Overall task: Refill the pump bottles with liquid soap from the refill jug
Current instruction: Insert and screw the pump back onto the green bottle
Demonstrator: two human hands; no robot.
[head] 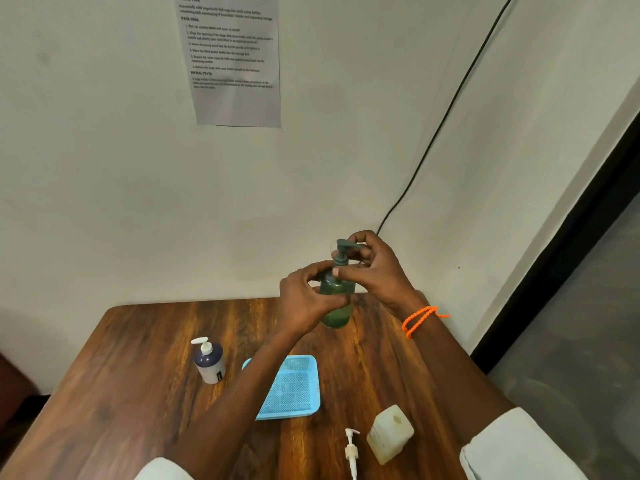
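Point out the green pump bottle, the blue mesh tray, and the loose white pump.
Green pump bottle (337,299): head view, its body.
Blue mesh tray (294,386): head view, its floor.
Loose white pump (350,448): head view, its collar.

Table (138,375): dark wood grain, smooth, slight sheen. Green pump bottle (337,306): translucent plastic, glossy. White pump bottle (210,363): opaque plastic, smooth, dark upper part. Tray (294,386): light blue plastic mesh, matt. Refill jug (390,434): cloudy, whitish plastic, dull. Loose pump head (351,448): white plastic. Sheet (235,60) on wall: printed paper, slightly creased. Wristband (420,320): orange twisted cord. Sleeves: white cloth.
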